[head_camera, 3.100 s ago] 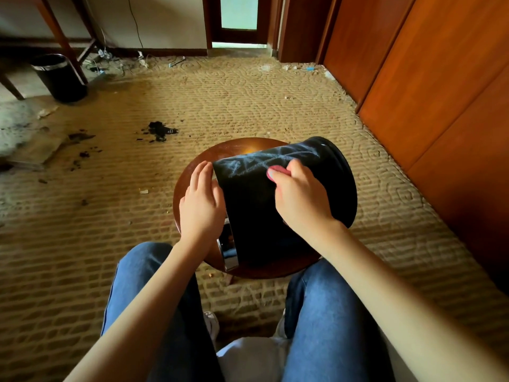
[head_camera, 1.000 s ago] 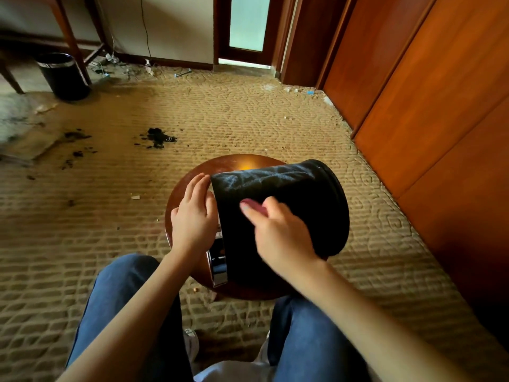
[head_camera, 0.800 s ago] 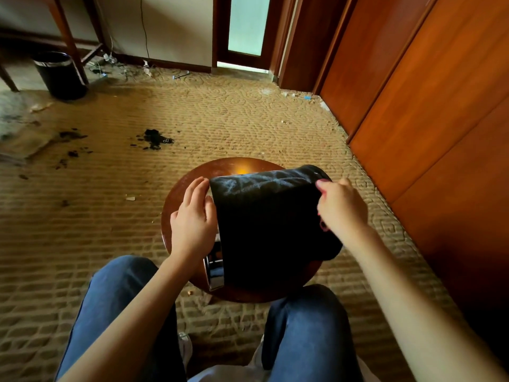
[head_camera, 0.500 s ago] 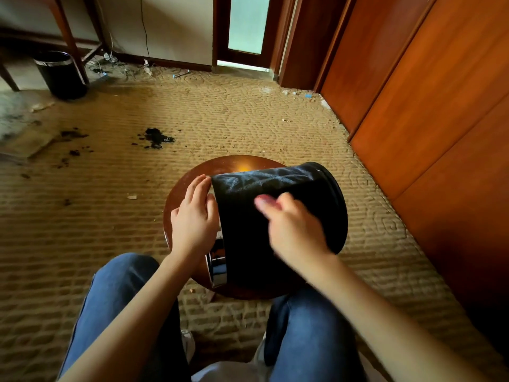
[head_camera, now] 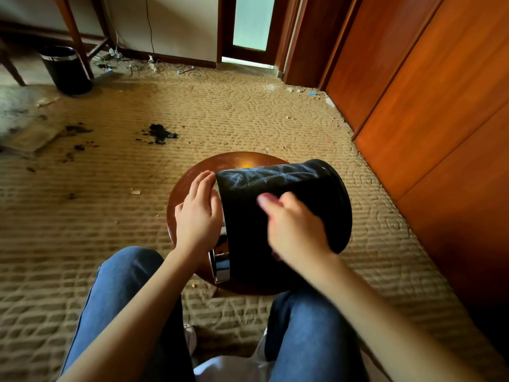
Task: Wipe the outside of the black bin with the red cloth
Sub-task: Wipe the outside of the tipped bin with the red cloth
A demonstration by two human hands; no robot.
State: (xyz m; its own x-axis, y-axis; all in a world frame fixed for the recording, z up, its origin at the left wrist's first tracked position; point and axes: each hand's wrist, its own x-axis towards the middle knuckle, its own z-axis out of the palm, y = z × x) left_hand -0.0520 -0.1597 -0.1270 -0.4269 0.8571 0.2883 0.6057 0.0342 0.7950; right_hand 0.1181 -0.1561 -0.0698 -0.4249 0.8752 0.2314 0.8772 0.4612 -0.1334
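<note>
The black bin (head_camera: 308, 186) lies on its side on a round wooden stool (head_camera: 192, 175), its chrome-rimmed mouth toward the left and its base to the right. Streaky wipe marks show on its upper side. My left hand (head_camera: 199, 213) rests with straight fingers on the bin's rim at the left. My right hand (head_camera: 296, 230), blurred by motion, presses the red cloth (head_camera: 265, 199) against the bin's side. Only a small pink-red edge of the cloth shows past my fingertips; the hand covers the remainder.
A second black bin (head_camera: 66, 68) stands far left under a table. Dark debris (head_camera: 161, 133) lies on the tan carpet. Wooden wardrobe doors (head_camera: 427, 92) line the right side. My knees in blue jeans (head_camera: 129, 285) are right in front of the stool.
My right hand has swept the cloth back and forth across the bin, out to the base end and back to the middle. The left hand has stayed on the rim.
</note>
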